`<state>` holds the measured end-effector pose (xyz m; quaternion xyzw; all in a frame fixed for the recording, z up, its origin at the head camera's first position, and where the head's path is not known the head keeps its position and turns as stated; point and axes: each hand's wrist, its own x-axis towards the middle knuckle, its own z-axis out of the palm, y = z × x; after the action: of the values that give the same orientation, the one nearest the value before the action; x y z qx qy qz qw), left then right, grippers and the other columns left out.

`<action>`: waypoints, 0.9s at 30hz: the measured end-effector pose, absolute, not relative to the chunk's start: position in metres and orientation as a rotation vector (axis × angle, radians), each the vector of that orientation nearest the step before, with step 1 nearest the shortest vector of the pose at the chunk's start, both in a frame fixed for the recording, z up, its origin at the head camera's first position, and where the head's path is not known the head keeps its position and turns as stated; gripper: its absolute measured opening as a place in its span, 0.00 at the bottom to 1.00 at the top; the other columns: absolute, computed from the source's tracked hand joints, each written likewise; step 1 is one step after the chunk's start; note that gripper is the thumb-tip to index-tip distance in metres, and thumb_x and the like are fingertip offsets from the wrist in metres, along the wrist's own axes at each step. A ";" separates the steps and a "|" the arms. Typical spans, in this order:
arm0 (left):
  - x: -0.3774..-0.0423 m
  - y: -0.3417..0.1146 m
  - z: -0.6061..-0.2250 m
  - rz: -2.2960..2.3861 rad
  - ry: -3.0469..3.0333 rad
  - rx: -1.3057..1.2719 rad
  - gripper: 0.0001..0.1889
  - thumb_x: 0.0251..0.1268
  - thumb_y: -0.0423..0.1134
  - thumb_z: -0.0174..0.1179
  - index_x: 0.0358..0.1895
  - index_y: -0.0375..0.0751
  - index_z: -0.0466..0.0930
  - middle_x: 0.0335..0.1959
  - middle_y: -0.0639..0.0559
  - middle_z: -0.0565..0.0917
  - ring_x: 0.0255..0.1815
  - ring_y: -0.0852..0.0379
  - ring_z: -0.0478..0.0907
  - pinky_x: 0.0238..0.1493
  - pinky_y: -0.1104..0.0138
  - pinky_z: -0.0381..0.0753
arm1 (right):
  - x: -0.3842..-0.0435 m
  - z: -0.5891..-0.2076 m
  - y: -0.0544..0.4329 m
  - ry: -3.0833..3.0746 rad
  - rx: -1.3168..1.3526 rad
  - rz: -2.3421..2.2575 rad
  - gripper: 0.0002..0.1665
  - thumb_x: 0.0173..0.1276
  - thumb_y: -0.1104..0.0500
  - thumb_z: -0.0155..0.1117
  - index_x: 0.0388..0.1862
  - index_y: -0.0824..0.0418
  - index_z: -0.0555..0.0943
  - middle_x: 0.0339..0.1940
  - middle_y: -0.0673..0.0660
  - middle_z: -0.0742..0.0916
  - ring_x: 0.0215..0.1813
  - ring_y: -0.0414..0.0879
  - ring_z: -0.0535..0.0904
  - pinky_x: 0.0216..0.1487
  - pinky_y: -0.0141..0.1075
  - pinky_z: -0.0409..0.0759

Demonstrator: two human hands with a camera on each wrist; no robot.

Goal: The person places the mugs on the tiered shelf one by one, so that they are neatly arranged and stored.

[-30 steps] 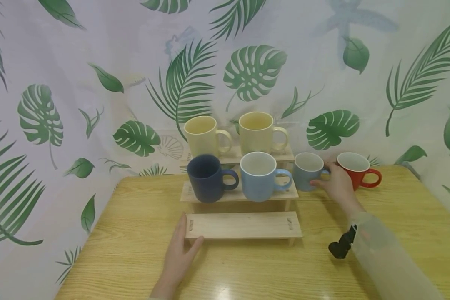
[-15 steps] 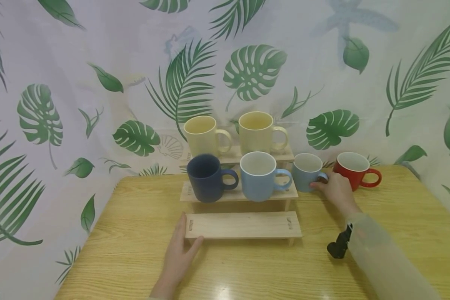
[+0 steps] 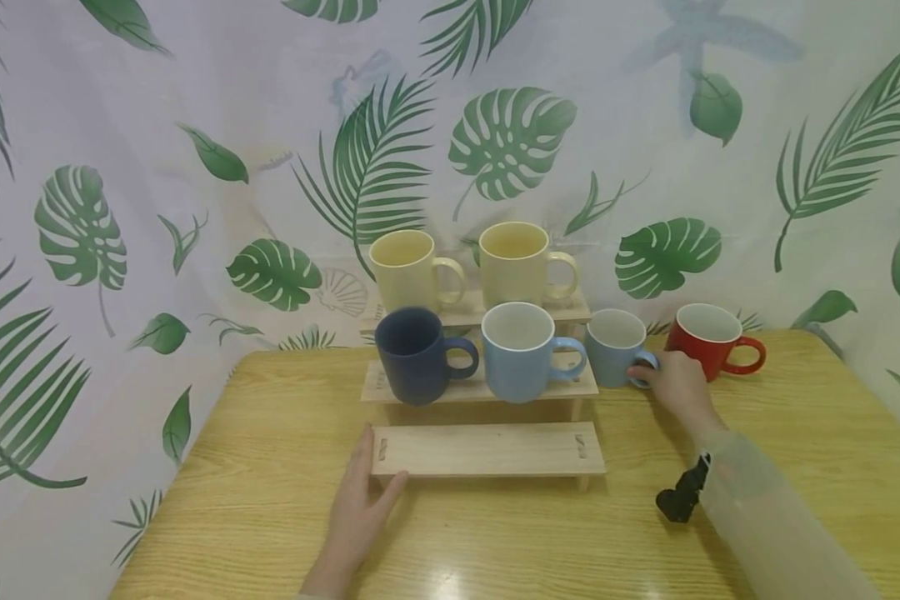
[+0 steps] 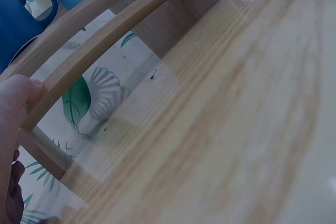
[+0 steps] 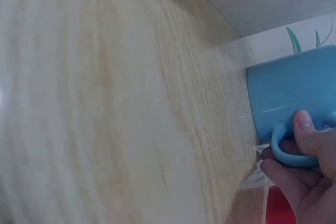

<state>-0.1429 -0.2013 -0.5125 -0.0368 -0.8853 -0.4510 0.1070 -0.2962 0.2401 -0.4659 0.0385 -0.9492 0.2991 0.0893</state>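
My right hand (image 3: 678, 387) pinches the handle (image 5: 286, 158) of a light blue mug (image 3: 615, 350) that stands upright beside the rack's right end. In the right wrist view the thumb lies over the handle near the mug's wall, with the fingers behind it. At the left end of a three-tier wooden rack (image 3: 487, 450), my left hand (image 3: 360, 508) holds the lowest shelf, thumb at its front edge and fingers along its side. A dark blue mug (image 3: 412, 358) and another light blue mug (image 3: 517, 354) stand on the middle shelf, handles to the right.
Two pale yellow mugs, the left one (image 3: 405, 271) and the right one (image 3: 513, 267), stand on the top shelf. A red mug (image 3: 701, 337) is just right of my right hand. Behind the wooden table (image 3: 270, 467) hangs a leaf-print cloth (image 3: 195, 100).
My right hand has shifted from the mug's side to its handle, drawing back slightly. The mug has turned a little, so its handle now points more toward the front. The left hand stays put.
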 end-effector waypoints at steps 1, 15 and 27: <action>-0.143 -0.201 -0.513 -1.329 -2.605 -0.109 0.45 0.66 0.58 0.56 0.77 0.44 0.43 0.77 0.46 0.49 0.75 0.45 0.46 0.73 0.49 0.45 | -0.295 -0.466 0.240 -2.822 0.122 0.879 0.17 0.61 0.56 0.69 0.20 0.66 0.78 0.15 0.50 0.68 0.24 0.50 0.65 0.25 0.37 0.59; -0.143 -0.201 -0.511 -1.319 -2.619 -0.104 0.45 0.66 0.59 0.55 0.77 0.44 0.42 0.77 0.45 0.48 0.75 0.44 0.46 0.73 0.48 0.45 | -0.267 -0.465 0.242 -2.822 0.093 0.968 0.24 0.62 0.56 0.69 0.13 0.60 0.68 0.14 0.49 0.65 0.22 0.46 0.62 0.24 0.36 0.57; -0.143 -0.201 -0.510 -1.329 -2.607 -0.118 0.45 0.66 0.58 0.56 0.77 0.42 0.43 0.77 0.45 0.48 0.75 0.44 0.45 0.73 0.48 0.44 | -0.236 -0.466 0.249 -2.756 0.130 1.026 0.21 0.58 0.59 0.72 0.14 0.61 0.70 0.14 0.49 0.67 0.23 0.46 0.61 0.23 0.35 0.58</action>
<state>-0.1427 -0.2009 -0.5103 -0.0402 -0.8851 -0.4513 0.1065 -0.2364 0.2487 -0.4663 0.0438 -0.9317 0.3469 0.0986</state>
